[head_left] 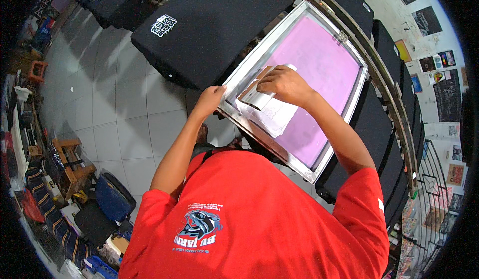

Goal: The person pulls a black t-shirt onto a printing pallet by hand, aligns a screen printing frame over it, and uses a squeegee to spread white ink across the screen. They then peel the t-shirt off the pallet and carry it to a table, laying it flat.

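Screen frame point(272, 40) in use: the left hand point(210, 100) grasps its left corner, probably to steady it, while the right hand point(286, 83) grips a silvery squeegee point(256, 100) from above, presumably for even pressure along the blade. The frame lies aslant in front of the torso, beside a black-covered board point(209, 27); its support is mostly hidden. Its mesh point(324, 52) is pink and faintly mottled, with a ragged white patch point(279, 117) beside the squeegee
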The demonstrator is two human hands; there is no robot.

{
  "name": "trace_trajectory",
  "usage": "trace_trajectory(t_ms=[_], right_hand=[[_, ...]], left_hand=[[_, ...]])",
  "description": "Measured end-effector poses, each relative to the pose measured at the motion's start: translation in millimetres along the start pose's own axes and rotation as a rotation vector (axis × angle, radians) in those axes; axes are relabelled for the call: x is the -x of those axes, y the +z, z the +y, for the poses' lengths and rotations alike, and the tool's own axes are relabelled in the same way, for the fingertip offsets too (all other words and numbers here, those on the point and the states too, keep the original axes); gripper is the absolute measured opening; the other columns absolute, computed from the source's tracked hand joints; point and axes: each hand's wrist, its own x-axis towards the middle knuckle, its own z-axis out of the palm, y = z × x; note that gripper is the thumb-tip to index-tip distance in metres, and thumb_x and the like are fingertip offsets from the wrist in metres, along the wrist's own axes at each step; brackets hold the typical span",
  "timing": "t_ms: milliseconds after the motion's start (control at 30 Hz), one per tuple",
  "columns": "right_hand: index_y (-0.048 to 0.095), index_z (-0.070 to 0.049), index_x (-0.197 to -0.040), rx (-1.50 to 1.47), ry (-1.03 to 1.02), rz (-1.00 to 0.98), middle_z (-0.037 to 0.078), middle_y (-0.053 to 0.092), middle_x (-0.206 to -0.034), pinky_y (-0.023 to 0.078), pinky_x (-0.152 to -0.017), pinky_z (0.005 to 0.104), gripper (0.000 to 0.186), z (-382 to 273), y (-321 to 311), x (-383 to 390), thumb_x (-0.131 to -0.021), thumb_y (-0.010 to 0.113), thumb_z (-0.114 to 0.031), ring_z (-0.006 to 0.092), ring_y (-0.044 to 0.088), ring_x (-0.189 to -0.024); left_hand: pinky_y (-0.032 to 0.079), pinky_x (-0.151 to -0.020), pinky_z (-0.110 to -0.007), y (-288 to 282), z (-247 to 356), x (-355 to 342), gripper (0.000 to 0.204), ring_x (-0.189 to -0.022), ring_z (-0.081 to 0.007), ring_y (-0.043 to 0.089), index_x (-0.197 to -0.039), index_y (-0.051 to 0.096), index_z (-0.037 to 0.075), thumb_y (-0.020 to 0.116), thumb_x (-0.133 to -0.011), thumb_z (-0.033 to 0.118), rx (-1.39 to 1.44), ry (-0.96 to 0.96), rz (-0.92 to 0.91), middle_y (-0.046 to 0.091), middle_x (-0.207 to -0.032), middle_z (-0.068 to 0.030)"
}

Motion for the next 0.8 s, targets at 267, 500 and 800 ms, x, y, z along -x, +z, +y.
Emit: trace_trajectory(t_ms=[267, 500, 800], right_hand=[[0.060, -0.012, -0.088, -0.025, 0.081, 0.021, 0.003, 0.062, -0.087, 0.044, -0.078, 0.0380, 0.022, -4, 39, 25, -0.067, 0.061, -0.009, 0.0236, 0.058, -0.087], [0.063, -0.013, -0.083, -0.057, 0.099, -0.297, 0.003, 0.065, -0.086, 0.043, -0.079, 0.0369, 0.021, -8, 8, 15, -0.062, 0.064, -0.007, 0.0231, 0.060, -0.086], [0.063, -0.006, -0.086, -0.315, 0.510, 0.031, 0.015, 0.062, -0.074, 0.047, -0.065, 0.0389, 0.026, -13, -73, 34, -0.060, 0.061, -0.005, 0.0325, 0.060, -0.071]], left_hand=[[0.043, -0.064, -0.037, 0, 2, 2, 0.046, -0.067, -0.0218, 0.055, -0.083, 0.060, -0.006, 0.045, -0.091, 0.037, -0.011, 0.017, 0.034, 0.060, -0.072, -0.0162], [0.041, -0.066, -0.035, -1, 1, -2, 0.046, -0.068, -0.0178, 0.050, -0.085, 0.060, -0.005, 0.046, -0.092, 0.037, -0.106, 0.023, 0.017, 0.058, -0.070, -0.0121], [0.042, -0.081, -0.039, -12, 11, -13, 0.043, -0.091, -0.0323, 0.058, -0.100, 0.056, -0.007, 0.045, -0.091, 0.033, -0.199, 0.072, -0.099, 0.059, -0.098, -0.0246]])
